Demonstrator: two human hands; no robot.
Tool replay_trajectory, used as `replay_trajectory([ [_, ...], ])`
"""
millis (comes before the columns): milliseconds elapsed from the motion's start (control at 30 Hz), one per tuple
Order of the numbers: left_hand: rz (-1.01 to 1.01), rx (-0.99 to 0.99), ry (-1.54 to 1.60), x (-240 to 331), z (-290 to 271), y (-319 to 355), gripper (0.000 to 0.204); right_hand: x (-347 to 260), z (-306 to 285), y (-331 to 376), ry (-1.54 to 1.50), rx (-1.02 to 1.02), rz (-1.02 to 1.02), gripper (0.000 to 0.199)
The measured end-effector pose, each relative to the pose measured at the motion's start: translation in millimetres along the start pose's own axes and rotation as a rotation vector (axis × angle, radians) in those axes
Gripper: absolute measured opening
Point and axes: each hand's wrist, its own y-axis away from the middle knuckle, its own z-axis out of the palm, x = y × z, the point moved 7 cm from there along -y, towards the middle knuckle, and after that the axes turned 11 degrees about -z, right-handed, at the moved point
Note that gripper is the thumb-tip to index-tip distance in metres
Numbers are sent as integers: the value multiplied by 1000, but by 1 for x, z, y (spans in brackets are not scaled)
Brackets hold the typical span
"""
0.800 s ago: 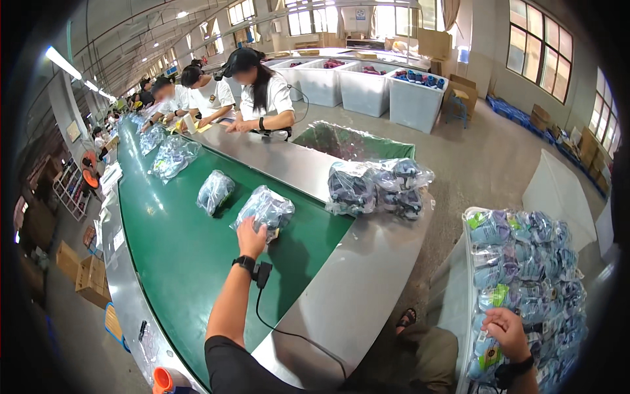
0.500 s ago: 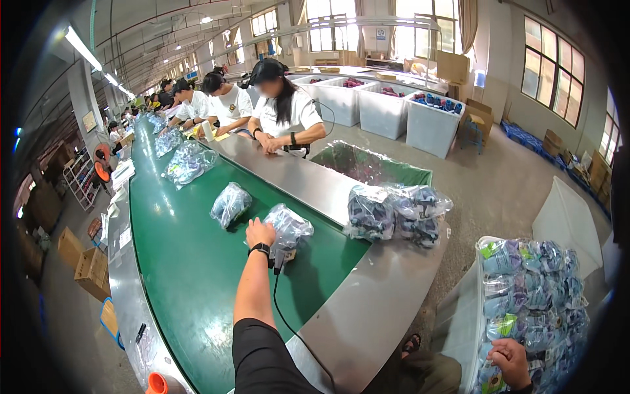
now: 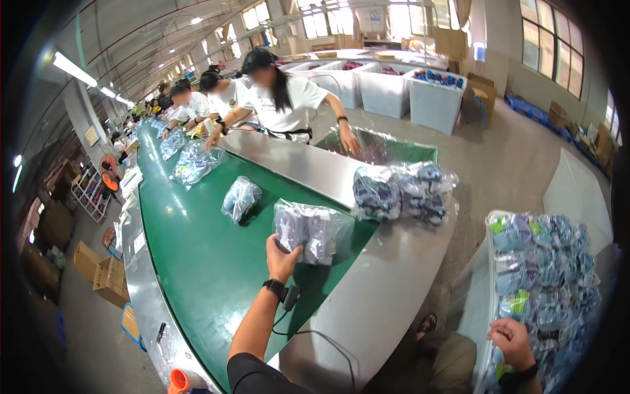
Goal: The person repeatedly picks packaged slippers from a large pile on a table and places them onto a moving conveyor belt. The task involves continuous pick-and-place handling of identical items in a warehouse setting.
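Note:
My left hand (image 3: 282,261) grips the near left edge of a clear plastic bag of shoes (image 3: 319,233), thumb on the near side. The bag is raised and tilted over the green conveyor belt (image 3: 203,269). Beyond it, a smaller bagged bundle (image 3: 241,198) lies on the belt. At the lower right my right hand (image 3: 512,343) hangs with fingers curled in, nothing showing in them. Under and beside it, several rows of bagged blue and purple shoes (image 3: 541,262) fill a pale bin (image 3: 484,295).
Stacked shoe bags (image 3: 400,190) sit on the metal table end (image 3: 348,315). Across the belt, a person in white (image 3: 285,105) touches a bag (image 3: 197,164) and reaches toward a green-lined container (image 3: 420,154). A cable trails from my left wrist. White bins (image 3: 436,102) stand behind.
My left hand has lifted the shoe bag and turned it more upright, moving slightly right. The person across has spread both arms apart. My right hand keeps its curled pose.

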Motion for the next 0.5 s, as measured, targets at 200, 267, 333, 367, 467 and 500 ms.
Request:
replay_trajectory([
  [200, -361, -411, 422, 39, -5, 118, 52, -6, -2, 10, 58, -60, -71, 25],
  [267, -613, -504, 575, 51, -1, 154, 62, -18, 5, 7, 112, -132, -119, 28],
  [333, -567, -489, 404, 50, 3, 172, 79, -34, 14, 2, 144, -197, -183, 29],
  [367, -454, -497, 249, 45, 14, 178, 88, -44, 19, 2, 153, -213, -202, 29],
  [467, -343, -534, 267, 73, 32, 192, 97, -54, 36, -7, 80, -268, -268, 29],
  [500, -314, -563, 273, 81, 35, 195, 98, -54, 43, -13, 45, -286, -288, 30],
])
